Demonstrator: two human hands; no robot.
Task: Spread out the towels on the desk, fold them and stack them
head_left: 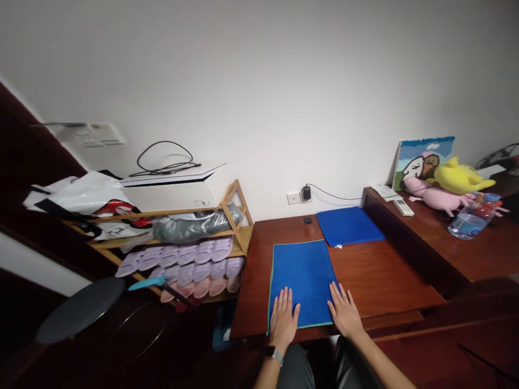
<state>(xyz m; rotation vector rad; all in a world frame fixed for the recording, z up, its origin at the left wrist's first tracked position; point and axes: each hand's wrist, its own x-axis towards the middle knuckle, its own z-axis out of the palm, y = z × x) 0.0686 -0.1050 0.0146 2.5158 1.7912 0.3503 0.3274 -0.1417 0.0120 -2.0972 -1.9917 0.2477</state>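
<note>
Hands hide bits of the green-edged blue cloth; print on the white box is illegibly small

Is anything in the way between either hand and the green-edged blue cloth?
Nothing visible is. The left hand lies on the near left part of the green-edged cloth, and the right hand rests at its right edge. The other blue cloth lies farther back.

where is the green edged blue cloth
Below centre in the head view, the green-edged blue cloth lies on the desk, the left hand over its near left corner, the right hand at its right edge.
</note>
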